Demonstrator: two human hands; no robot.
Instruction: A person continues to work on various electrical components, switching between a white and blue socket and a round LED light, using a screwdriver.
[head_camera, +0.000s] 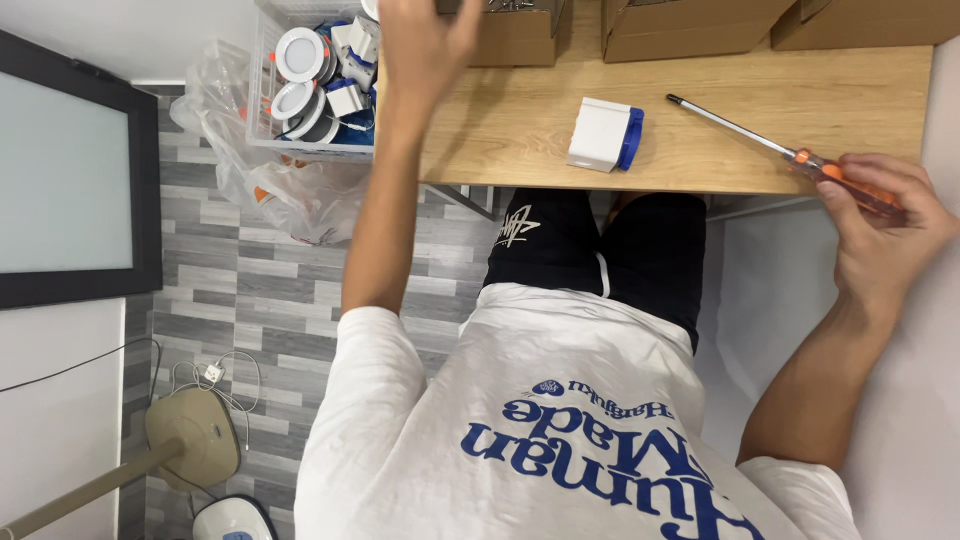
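Three brown cartons (690, 25) behind white-blue box (604, 134)

Bright, even indoor light with soft shadows and little glare.

The wooden surface (760, 120) is evenly lit, and the small white and blue box (604, 134) on it throws only a faint, short shadow. The screwdriver (780, 150) shaft carries a thin bright glint along its metal. The left hand (425, 45) at the top edge is slightly smeared by motion, while the right hand (880, 225) is sharper. The white wall (890, 400) at the right is close to washed out. Lines bend a little toward the corners, as with a wide lens, and the dark-framed panel (65, 170) gives a dull, flat sheen.
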